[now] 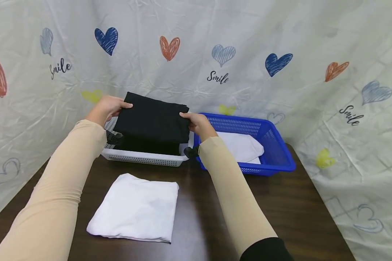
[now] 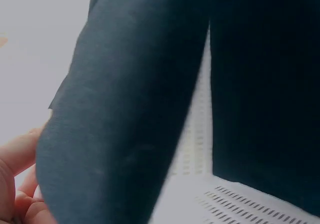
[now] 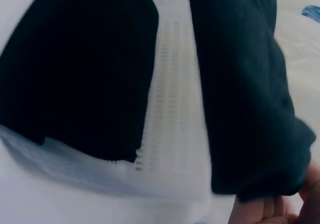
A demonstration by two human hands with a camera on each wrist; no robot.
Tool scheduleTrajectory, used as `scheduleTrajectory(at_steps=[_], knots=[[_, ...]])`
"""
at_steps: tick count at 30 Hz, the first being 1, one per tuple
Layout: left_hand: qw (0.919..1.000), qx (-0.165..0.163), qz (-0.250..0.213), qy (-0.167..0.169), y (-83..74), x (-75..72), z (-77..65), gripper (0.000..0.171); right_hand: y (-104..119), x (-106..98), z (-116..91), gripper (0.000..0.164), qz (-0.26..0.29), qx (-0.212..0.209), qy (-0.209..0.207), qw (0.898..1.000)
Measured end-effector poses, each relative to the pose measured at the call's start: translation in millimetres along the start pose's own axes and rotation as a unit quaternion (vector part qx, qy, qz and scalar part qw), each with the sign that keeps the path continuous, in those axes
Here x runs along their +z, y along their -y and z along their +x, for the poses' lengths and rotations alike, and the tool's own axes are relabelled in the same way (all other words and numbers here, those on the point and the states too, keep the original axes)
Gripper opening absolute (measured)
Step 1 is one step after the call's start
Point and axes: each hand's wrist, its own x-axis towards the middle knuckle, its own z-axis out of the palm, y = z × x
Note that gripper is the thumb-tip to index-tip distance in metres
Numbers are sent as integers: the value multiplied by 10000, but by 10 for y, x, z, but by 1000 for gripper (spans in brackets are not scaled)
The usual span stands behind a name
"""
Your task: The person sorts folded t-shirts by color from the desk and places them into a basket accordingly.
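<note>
A folded black cloth is held up and tilted over the white basket. My left hand pinches its left edge, thumb on top. At the opposite edge my right hand grips it, also with the thumb on top. Below, another black cloth lies in the basket; both wrist views show a gap between it and the held cloth. Fingers of the left hand and right hand appear at the lower corners of their wrist views.
A folded white cloth lies on the dark wooden table in front of the white basket. To the right stands a blue basket holding white cloth. A curtain with printed hearts hangs close behind the baskets.
</note>
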Motion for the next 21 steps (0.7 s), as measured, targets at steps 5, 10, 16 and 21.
scheduleTrajectory(at_steps=[5, 10, 16, 21], knots=[[9999, 79, -123, -28, 86, 68, 44, 69, -55, 33, 24, 53, 38, 4, -134, 9999], [9984, 230, -522, -13, 204, 143, 102, 61, -146, 58, -5, 60, -262, -77, -346, 9990], [9992, 190, -343, -20, 379, 214, 135, 59, -341, 82, 70, 64, -982, -358, -765, 9916], [9994, 125, -283, -121, 451, 251, 150, 60, -421, 140, 160, 63, -1545, -454, -1106, 9807]])
